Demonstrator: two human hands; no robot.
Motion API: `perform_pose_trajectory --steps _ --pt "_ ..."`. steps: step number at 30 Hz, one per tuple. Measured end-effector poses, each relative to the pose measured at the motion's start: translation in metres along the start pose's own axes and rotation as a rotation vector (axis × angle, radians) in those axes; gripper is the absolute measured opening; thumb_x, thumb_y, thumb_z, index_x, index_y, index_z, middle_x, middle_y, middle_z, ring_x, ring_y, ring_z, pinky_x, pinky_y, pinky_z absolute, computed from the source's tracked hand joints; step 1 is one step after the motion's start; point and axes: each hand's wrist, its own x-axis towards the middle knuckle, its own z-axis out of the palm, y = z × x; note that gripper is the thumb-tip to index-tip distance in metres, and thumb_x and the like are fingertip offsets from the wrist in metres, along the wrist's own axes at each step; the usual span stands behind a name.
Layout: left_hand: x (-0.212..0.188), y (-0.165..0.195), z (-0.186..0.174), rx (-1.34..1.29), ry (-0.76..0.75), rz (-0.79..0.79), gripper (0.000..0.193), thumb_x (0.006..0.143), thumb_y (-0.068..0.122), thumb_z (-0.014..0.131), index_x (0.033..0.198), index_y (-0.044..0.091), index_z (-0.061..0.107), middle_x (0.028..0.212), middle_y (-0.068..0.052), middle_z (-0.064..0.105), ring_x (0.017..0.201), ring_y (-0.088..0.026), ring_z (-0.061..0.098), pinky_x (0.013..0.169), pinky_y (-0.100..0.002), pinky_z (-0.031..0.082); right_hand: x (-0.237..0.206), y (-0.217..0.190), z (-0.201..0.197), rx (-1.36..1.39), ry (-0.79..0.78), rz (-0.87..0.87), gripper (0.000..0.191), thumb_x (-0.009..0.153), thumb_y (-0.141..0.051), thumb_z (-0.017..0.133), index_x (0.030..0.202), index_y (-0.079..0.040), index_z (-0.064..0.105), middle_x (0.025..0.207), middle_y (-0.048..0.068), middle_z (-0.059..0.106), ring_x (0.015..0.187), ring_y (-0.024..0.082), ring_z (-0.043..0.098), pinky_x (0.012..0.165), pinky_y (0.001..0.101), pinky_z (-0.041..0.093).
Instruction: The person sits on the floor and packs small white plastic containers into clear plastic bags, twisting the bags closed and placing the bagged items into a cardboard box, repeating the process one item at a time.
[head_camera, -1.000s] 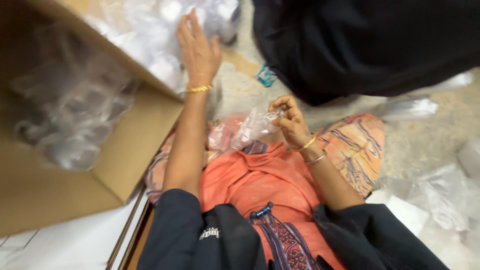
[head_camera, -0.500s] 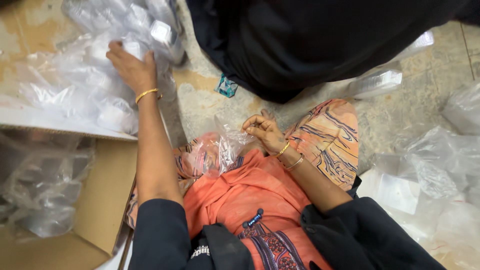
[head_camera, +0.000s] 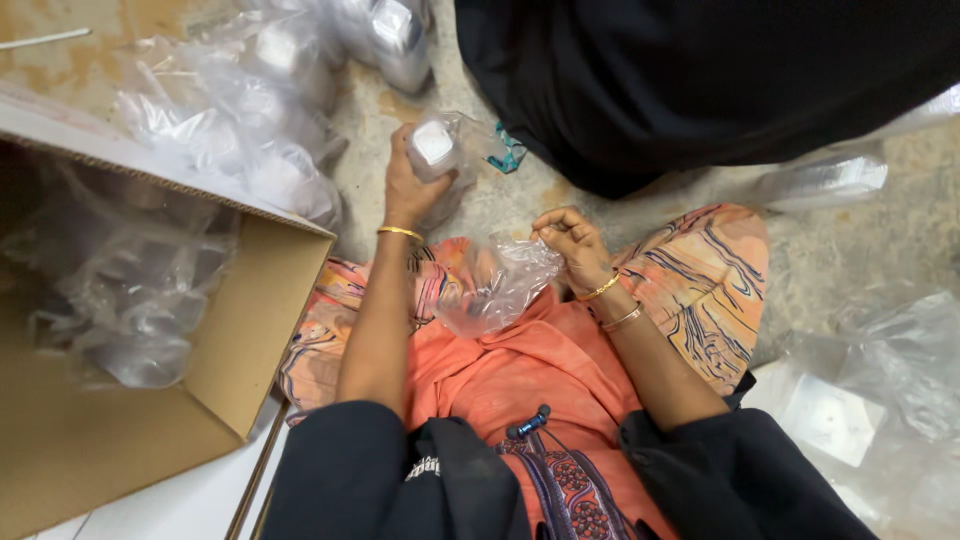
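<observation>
My left hand (head_camera: 408, 190) grips a small white item wrapped in clear plastic (head_camera: 434, 146), held over the floor just beyond my knee. My right hand (head_camera: 570, 243) pinches the top edge of an empty clear plastic bag (head_camera: 493, 288) that hangs over my orange lap. Both wrists wear gold bangles. A heap of similar wrapped items in clear bags (head_camera: 250, 120) lies on the floor to the left of my left hand.
An open cardboard box (head_camera: 215, 350) lined with clear plastic stands at the left. Another person in black cloth (head_camera: 700, 80) sits opposite me. More clear bags (head_camera: 880, 380) lie at the right, and a flat silver packet (head_camera: 820, 180) at upper right.
My left hand has drawn back from the heap toward my lap, now with a wrapped white item in it. My right hand still holds the bag.
</observation>
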Motion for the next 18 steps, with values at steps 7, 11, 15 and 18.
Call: perform_pose_trajectory --steps 7,11,15,18 --pt "-0.009 0.001 0.016 0.196 0.036 -0.035 0.080 0.075 0.019 0.092 0.139 0.010 0.044 0.125 -0.018 0.068 0.118 -0.035 0.066 0.099 -0.042 0.054 0.007 0.006 -0.005 -0.036 0.011 0.002 0.014 0.099 -0.007 0.066 0.112 -0.002 0.066 0.095 0.003 0.069 0.084 0.008 0.062 0.078 0.0225 0.052" --pt "0.008 0.003 0.010 0.017 0.238 -0.138 0.084 0.076 0.030 0.092 0.140 0.010 0.041 0.125 -0.015 0.069 0.118 -0.030 0.070 0.100 -0.040 0.056 0.011 0.010 -0.008 -0.038 0.002 0.031 0.016 0.098 -0.007 0.067 0.112 -0.002 0.066 0.094 0.004 0.069 0.083 0.008 0.062 0.077 0.0231 0.052" --pt "0.069 0.012 -0.032 0.099 0.655 0.153 0.094 0.077 0.020 0.095 0.148 0.006 0.035 0.145 -0.019 0.052 0.139 -0.035 0.052 0.119 -0.042 0.042 0.014 0.016 -0.007 -0.060 0.002 0.053 0.015 0.098 -0.007 0.067 0.112 -0.002 0.066 0.094 0.004 0.070 0.083 0.008 0.062 0.077 0.0226 0.051" --pt "0.117 0.015 -0.073 0.226 0.817 0.163 0.095 0.077 0.015 0.096 0.149 0.004 0.035 0.149 -0.021 0.047 0.144 -0.039 0.046 0.124 -0.042 0.038 0.018 0.019 -0.006 -0.096 -0.022 0.019 0.015 0.099 -0.007 0.066 0.113 -0.002 0.066 0.095 0.003 0.069 0.086 0.007 0.062 0.080 0.0220 0.052"
